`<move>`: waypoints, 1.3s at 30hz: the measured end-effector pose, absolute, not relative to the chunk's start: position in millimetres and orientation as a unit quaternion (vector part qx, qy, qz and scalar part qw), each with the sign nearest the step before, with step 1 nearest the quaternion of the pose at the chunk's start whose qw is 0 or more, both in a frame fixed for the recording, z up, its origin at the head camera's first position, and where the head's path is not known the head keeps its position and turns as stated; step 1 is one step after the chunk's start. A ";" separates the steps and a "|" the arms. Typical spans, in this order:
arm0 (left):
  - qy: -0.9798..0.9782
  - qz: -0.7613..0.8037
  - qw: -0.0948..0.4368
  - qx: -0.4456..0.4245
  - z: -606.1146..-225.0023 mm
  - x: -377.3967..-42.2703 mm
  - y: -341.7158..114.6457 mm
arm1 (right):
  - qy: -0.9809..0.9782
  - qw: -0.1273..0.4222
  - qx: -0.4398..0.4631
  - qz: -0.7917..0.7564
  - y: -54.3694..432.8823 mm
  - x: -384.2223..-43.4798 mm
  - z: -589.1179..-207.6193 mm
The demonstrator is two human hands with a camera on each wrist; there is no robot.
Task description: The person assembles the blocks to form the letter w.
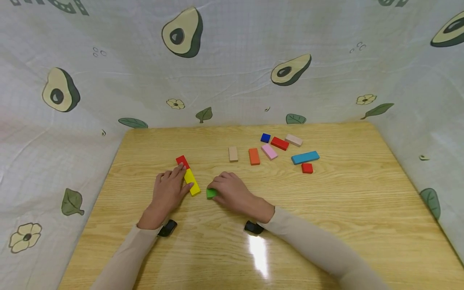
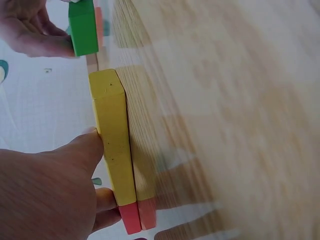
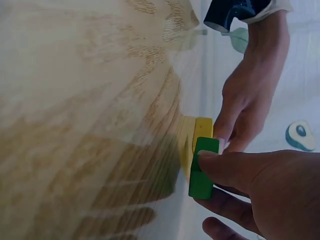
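A yellow block (image 1: pixel 192 182) lies end to end with a red block (image 1: pixel 183 161), the two forming one slanted row on the table. My left hand (image 1: pixel 168 193) rests along that row, its thumb touching the yellow block and its fingers near the joint with the red one. In the left wrist view, the thumb meets the side of the yellow block (image 2: pixel 114 140). To the right of the row, my right hand (image 1: pixel 232 193) pinches a green block (image 1: pixel 211 193) between thumb and fingers. The right wrist view shows the green block (image 3: pixel 202 170) apart from the yellow one.
Farther back on the wooden table (image 1: pixel 344 201) lie a beige block (image 1: pixel 233 154), an orange block (image 1: pixel 254 156), a pink block (image 1: pixel 269 152), a dark blue cube (image 1: pixel 266 138), a long red block (image 1: pixel 280 143), a pale block (image 1: pixel 293 140), a blue block (image 1: pixel 305 158) and a small red block (image 1: pixel 307 168).
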State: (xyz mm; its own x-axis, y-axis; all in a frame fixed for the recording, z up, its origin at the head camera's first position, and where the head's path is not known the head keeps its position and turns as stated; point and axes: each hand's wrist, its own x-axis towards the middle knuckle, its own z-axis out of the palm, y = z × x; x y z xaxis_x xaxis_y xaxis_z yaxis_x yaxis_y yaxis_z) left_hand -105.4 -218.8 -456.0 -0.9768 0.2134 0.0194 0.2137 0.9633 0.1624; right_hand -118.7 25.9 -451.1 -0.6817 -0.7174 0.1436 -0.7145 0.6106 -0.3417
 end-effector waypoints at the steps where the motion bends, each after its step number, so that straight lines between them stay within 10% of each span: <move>1: -0.991 -0.082 0.001 -0.108 -456.0 -105.5 -218.6 | 0.898 0.006 -0.398 -0.187 24.5 -119.2 -451.3; 39: -0.990 -0.088 0.003 -0.109 -453.7 -105.1 -217.7 | 0.911 0.015 -0.374 -0.175 4.2 -117.4 -452.8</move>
